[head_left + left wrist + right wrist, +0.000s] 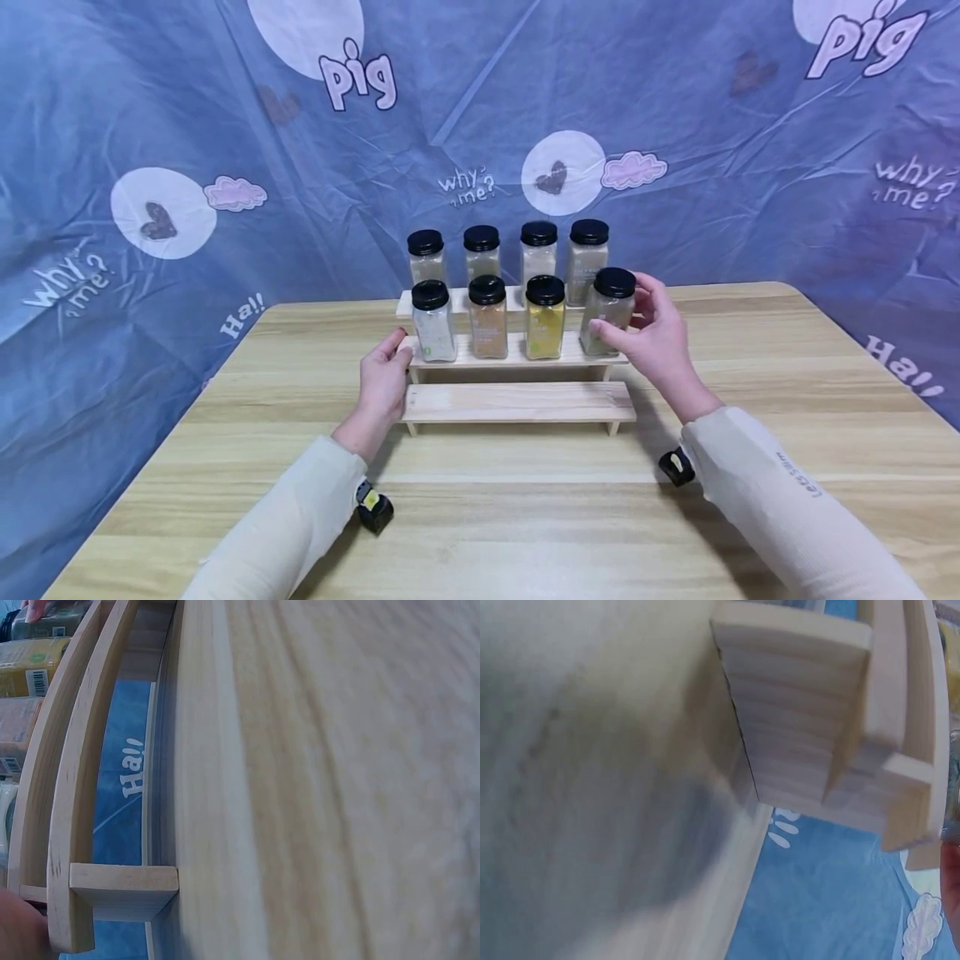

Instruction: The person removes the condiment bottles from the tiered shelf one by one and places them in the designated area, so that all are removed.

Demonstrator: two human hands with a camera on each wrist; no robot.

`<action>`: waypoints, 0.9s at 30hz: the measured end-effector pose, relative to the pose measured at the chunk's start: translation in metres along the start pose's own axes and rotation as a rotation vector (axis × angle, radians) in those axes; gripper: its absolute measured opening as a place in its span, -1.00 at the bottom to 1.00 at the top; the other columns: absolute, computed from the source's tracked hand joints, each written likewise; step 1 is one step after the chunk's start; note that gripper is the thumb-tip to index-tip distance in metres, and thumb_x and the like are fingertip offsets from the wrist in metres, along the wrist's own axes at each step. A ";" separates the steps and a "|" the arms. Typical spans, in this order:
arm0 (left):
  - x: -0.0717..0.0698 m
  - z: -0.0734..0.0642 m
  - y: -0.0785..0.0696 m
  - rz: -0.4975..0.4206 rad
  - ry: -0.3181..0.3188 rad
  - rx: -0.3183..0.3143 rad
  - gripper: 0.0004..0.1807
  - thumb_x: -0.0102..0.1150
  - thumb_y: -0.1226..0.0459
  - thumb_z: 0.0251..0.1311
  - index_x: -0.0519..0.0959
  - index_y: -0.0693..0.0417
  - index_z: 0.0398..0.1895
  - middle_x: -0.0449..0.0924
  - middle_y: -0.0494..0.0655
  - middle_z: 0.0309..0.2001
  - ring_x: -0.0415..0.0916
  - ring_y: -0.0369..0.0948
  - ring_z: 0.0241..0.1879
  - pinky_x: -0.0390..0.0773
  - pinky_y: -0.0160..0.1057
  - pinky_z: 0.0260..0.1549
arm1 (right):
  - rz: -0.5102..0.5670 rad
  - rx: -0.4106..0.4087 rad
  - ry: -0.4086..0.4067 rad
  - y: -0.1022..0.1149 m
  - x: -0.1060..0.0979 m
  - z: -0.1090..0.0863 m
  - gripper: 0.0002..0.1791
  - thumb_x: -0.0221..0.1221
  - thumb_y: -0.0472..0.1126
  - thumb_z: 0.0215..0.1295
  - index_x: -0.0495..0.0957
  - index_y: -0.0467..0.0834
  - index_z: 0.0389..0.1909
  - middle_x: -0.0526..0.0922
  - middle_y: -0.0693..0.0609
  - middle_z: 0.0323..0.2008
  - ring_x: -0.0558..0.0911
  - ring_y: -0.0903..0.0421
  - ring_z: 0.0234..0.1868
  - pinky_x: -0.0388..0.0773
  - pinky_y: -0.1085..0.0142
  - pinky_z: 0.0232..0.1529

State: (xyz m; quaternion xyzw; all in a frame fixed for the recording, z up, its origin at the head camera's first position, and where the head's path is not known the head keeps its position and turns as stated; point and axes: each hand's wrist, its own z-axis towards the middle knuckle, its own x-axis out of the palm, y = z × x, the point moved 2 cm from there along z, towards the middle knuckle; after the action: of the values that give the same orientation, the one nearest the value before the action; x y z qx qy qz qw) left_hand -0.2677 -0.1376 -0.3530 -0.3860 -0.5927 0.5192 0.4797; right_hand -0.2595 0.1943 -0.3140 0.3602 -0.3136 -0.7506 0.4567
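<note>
A tiered wooden spice rack (pixel 517 403) stands on the table. My right hand (pixel 663 342) holds a black-lidded glass jar of grey-green spice (pixel 611 310) between thumb and fingers, at the right end of the middle tier. My left hand (pixel 384 379) grips the left end of that tier; in the left wrist view only a blurred bit of the hand (pixel 21 930) shows at the edge. Left of the held jar stand a yellow spice jar (pixel 544 321), an orange-brown spice jar (pixel 488 321) and a white spice jar (pixel 435 325). In the right wrist view, fingers (pixel 951 881) touch the jar's base.
Several more black-lidded jars (pixel 588 262) line the top tier, partly hidden by the front row. The lowest tier bears no jars. Behind the wood-grain table (pixel 525 525) hangs a blue printed cloth (pixel 405 142). Both wrists carry small black devices (pixel 375 510).
</note>
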 end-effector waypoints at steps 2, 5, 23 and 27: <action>0.000 0.000 0.000 0.002 0.001 0.003 -0.48 -0.13 0.54 0.22 0.19 0.40 0.29 0.10 0.17 0.37 0.00 -0.11 0.37 0.08 -0.24 0.33 | -0.003 -0.009 -0.014 0.000 -0.003 0.001 -0.23 0.38 -0.43 -0.13 0.31 -0.19 0.20 0.52 0.13 -0.19 0.54 0.36 -0.32 0.50 0.58 -0.25; 0.000 -0.001 0.000 0.002 -0.002 0.009 -0.48 -0.13 0.54 0.22 0.19 0.40 0.29 0.11 0.17 0.37 0.00 -0.11 0.37 0.08 -0.24 0.33 | -0.010 -0.016 -0.028 0.000 -0.008 0.004 -0.24 0.37 -0.43 -0.13 0.31 -0.18 0.19 0.51 0.18 -0.22 0.54 0.35 -0.33 0.50 0.57 -0.25; 0.000 -0.001 0.001 0.002 -0.002 0.024 -0.49 -0.14 0.53 0.22 0.20 0.41 0.28 0.14 0.17 0.36 -0.01 -0.13 0.37 0.09 -0.23 0.32 | -0.003 -0.028 -0.111 0.004 -0.035 0.021 -0.28 0.35 -0.47 -0.16 0.39 -0.13 0.13 0.50 0.29 -0.30 0.53 0.37 -0.35 0.47 0.61 -0.29; 0.000 0.000 0.002 -0.003 -0.006 0.026 -0.49 -0.13 0.53 0.22 0.20 0.41 0.28 0.14 0.17 0.36 -0.01 -0.13 0.37 0.08 -0.24 0.33 | -0.001 -0.016 -0.124 0.003 -0.040 0.023 -0.28 0.35 -0.48 -0.16 0.40 -0.09 0.12 0.51 0.29 -0.30 0.53 0.37 -0.35 0.47 0.61 -0.30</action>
State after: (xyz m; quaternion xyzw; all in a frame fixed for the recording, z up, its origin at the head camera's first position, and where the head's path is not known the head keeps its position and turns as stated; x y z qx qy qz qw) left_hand -0.2676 -0.1369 -0.3546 -0.3774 -0.5879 0.5274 0.4836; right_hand -0.2645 0.2325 -0.2893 0.3092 -0.3350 -0.7742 0.4390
